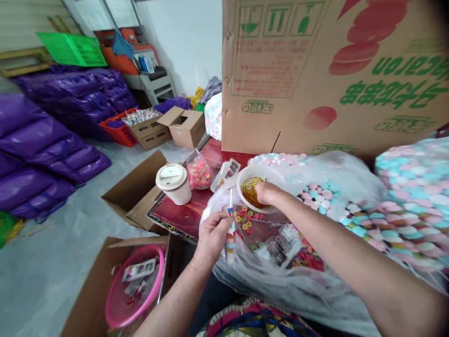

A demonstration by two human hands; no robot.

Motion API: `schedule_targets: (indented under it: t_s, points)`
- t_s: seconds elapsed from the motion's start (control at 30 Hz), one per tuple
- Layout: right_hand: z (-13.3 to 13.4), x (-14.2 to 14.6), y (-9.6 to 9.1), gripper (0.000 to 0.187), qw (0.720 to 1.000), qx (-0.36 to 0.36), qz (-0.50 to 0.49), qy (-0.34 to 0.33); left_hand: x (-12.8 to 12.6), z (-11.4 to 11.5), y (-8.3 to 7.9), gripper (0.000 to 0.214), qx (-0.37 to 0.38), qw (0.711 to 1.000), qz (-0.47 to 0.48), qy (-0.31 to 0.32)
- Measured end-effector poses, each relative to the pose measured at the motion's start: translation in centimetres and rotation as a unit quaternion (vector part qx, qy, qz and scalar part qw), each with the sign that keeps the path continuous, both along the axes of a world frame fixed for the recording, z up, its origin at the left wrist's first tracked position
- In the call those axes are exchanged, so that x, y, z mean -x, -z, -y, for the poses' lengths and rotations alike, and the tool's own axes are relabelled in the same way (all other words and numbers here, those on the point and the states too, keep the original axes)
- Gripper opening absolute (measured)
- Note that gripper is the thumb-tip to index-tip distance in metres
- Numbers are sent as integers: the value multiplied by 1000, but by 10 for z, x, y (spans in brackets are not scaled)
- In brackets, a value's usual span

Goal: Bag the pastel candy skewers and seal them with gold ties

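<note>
My left hand [212, 230] is closed in a pinch around a thin white stick [230, 200] with a small packet at its lower end, held upright over a clear plastic bag [280, 281] of colourful ring candies and wrapped sweets. My right hand [265, 191] reaches into a round white container [243, 180] holding yellow rubber bands [250, 188]. Its fingers are curled down into the bands. What they grip is hidden.
A lidded paper cup [173, 182] and a small bag of ring candies [199, 172] stand on the red table [182, 216]. Large bags of pastel marshmallows [410, 196] lie right. A big cardboard box [333, 70] stands behind. A pink basin [121, 306] sits in a carton below left.
</note>
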State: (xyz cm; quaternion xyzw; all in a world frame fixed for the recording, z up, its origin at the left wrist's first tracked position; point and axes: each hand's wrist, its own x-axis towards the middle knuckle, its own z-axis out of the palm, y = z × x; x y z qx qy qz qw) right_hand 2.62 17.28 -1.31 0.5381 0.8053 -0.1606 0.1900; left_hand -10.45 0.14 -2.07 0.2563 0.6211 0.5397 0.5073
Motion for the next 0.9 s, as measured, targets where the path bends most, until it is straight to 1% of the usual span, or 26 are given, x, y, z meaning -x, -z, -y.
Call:
schedule_targets:
  t_s: [0.07, 0.13, 0.2, 0.27, 0.33, 0.43, 0.5, 0.57, 0.6, 0.63, 0.67, 0.73, 0.8, 0.9]
  points:
    - [-2, -3, 5, 30, 1000, 4, 12, 13, -1, -2, 1, 15, -2, 999, 44, -13]
    - [-3, -12, -1, 28, 1000, -6, 5, 27, -1, -5, 2, 15, -11, 997, 71, -13]
    - [-3, -22, -11, 18, 999, -29, -23, 37, -2, -8, 4, 14, -19, 996, 90, -11]
    - [-3, -29, -19, 2, 995, -49, -68, 45, -4, -10, 6, 14, -24, 995, 99, -8]
    - [-2, -34, -23, 12, 989, -60, -120, 56, -7, -11, 7, 15, -27, 994, 106, -3]
    - [6, -43, -30, 14, 975, -56, -204, 69, -10, -11, 5, 15, -26, 993, 112, 3]
    - [19, -51, -38, 17, 963, -51, -255, 70, -12, -12, 2, 15, -25, 994, 109, -1]
    - [41, -57, -46, 22, 944, -25, -324, 61, -15, -15, -2, 14, -26, 995, 99, -5]
    - [55, -59, -48, 24, 928, -5, -368, 50, -18, -16, -4, 14, -26, 995, 95, -4]
    - [69, -60, -49, 27, 906, 17, -421, 35, -21, -18, -5, 14, -27, 995, 92, 3]
    - [83, -59, -48, 29, 883, 27, -467, 17, -25, -19, -7, 15, -29, 995, 93, 15]
    - [107, -54, -40, 31, 852, 5, -523, -1, -34, -21, -9, 16, -36, 994, 93, 48]
    - [120, -49, -29, 35, 841, -29, -541, 11, -43, -21, -10, 17, -45, 992, 86, 78]
    - [124, -47, -15, 43, 825, -29, -564, 26, -48, -19, -12, 16, -43, 992, 61, 106]
